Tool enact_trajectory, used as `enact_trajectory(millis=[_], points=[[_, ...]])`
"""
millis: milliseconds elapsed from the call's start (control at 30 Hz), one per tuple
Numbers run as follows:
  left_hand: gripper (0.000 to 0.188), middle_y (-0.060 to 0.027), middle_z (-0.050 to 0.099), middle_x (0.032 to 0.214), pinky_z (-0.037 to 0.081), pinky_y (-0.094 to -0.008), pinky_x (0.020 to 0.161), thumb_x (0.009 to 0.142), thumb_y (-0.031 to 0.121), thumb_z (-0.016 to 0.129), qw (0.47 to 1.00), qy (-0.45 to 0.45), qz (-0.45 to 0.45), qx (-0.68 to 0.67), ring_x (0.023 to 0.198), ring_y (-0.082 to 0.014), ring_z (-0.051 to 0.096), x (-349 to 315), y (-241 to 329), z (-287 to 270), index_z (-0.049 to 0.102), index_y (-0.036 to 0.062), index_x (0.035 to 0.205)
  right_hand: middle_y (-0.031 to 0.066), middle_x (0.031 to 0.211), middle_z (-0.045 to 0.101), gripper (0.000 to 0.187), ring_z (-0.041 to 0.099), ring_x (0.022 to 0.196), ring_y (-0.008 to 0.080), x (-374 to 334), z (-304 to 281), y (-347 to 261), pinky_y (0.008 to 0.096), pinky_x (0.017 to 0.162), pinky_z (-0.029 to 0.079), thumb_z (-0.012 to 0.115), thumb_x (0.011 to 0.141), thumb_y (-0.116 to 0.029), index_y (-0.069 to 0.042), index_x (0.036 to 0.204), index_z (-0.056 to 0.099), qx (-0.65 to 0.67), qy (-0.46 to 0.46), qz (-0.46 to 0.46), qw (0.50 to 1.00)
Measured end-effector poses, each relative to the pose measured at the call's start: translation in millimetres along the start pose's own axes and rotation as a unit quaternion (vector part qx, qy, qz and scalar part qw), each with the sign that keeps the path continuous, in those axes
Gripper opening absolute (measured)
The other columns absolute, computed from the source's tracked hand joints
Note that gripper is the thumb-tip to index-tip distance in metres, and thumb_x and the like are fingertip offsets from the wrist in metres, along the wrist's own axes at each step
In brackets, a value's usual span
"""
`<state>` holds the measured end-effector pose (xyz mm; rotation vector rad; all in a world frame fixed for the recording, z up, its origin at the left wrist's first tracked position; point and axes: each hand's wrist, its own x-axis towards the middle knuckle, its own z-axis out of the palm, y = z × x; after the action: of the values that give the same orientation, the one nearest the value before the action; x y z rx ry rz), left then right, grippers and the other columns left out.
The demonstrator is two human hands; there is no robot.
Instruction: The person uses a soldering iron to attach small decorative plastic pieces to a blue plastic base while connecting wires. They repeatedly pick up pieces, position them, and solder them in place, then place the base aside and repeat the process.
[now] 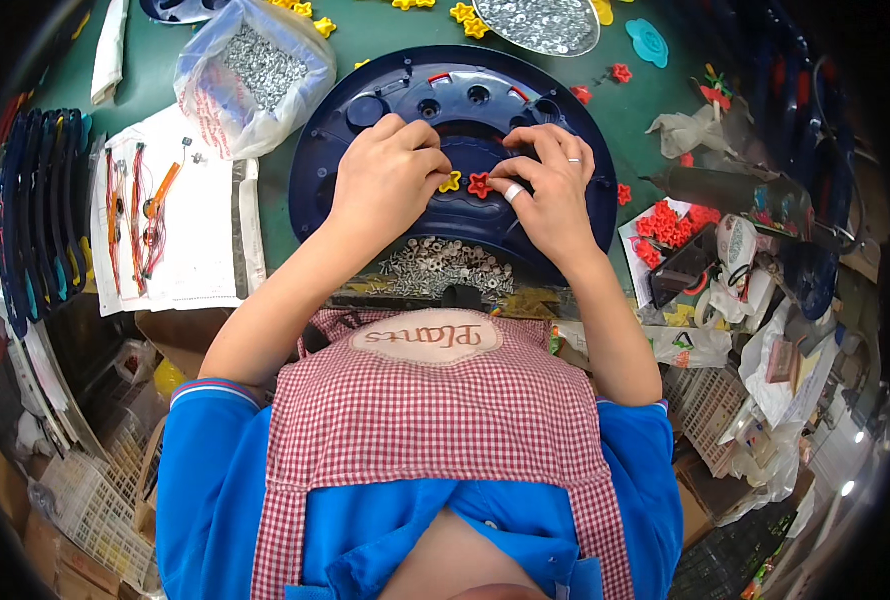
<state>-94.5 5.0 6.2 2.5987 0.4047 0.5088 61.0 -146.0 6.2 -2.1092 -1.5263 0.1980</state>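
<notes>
In front of me on the green worktop lies a dark blue curved plastic shell [315, 165], its hollow inner side up. My left hand [390, 170] reaches over its middle, thumb and forefinger closed on a small yellow star-shaped piece [450, 182]. Right beside that piece, my right hand [548, 180] pinches a red star-shaped piece [479, 185] between thumb and finger; its other fingers are curled and spread. Both stars sit low over the shell; whether they touch it I cannot tell. A heap of screws and washers [445, 268] lies at the shell's near edge.
A plastic bag of screws [265, 65] stands back left, a dish of washers [545, 22] at the back. Wired parts [145, 215] lie on white paper at left, beside stacked blue shells [50, 210]. Red stars [670, 228] and a dark power tool [705, 188] are at right.
</notes>
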Motion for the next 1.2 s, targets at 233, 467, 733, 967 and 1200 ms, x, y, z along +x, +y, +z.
enact_trajectory(millis=[233,467,733,967,1200], points=[[0.009,0.0007,0.061,0.096,0.048,-0.0338,0.077,0.07,0.013,0.075,1.0,0.02,-0.008,0.022,0.086,-0.0214,0.056,0,-1,1,0.073,0.0105,0.079,-0.0001,0.111,0.058,0.007,0.046,0.119,0.0232,1,4,-5,0.0541,0.108,0.021,0.075,0.076,-0.017,-0.011,0.079,0.072,-0.038,-0.032,0.002,0.999],[0.008,0.0026,0.06,0.1,0.042,-0.036,0.083,0.075,0.019,0.073,0.998,-0.047,-0.029,0.012,0.096,-0.0207,0.054,0,1,4,0.074,0.0124,0.08,-0.0004,0.11,0.058,0.009,0.046,0.118,0.0226,2,4,-7,0.0548,0.108,0.023,0.076,0.074,-0.018,-0.011,0.079,0.072,-0.048,-0.028,-0.01,0.998],[0.007,0.002,0.059,0.099,0.042,-0.0372,0.083,0.076,0.019,0.073,0.997,-0.064,-0.046,0.02,0.095,-0.0213,0.054,2,2,5,0.073,0.0127,0.08,-0.0008,0.11,0.058,0.008,0.047,0.119,0.022,1,6,-6,0.0541,0.109,0.021,0.075,0.074,-0.017,-0.012,0.079,0.071,-0.031,-0.022,-0.01,0.999],[0.007,0.0022,0.058,0.099,0.042,-0.0377,0.082,0.076,0.018,0.073,0.998,-0.042,-0.042,0.02,0.094,-0.0212,0.054,0,3,10,0.073,0.0124,0.08,-0.0007,0.11,0.059,0.008,0.048,0.119,0.0219,0,5,-3,0.0527,0.109,0.021,0.075,0.074,-0.018,-0.013,0.079,0.071,-0.035,-0.022,-0.008,0.999],[0.013,0.0023,0.062,0.098,0.042,-0.0366,0.082,0.073,0.02,0.074,1.0,0.003,-0.015,0.023,0.095,-0.0209,0.057,-6,-1,6,0.074,0.0144,0.085,0.0022,0.113,0.06,0.02,0.051,0.117,0.0248,4,-5,-8,0.0479,0.105,0.029,0.075,0.076,-0.022,-0.013,0.092,0.07,-0.022,-0.003,-0.026,0.999]])
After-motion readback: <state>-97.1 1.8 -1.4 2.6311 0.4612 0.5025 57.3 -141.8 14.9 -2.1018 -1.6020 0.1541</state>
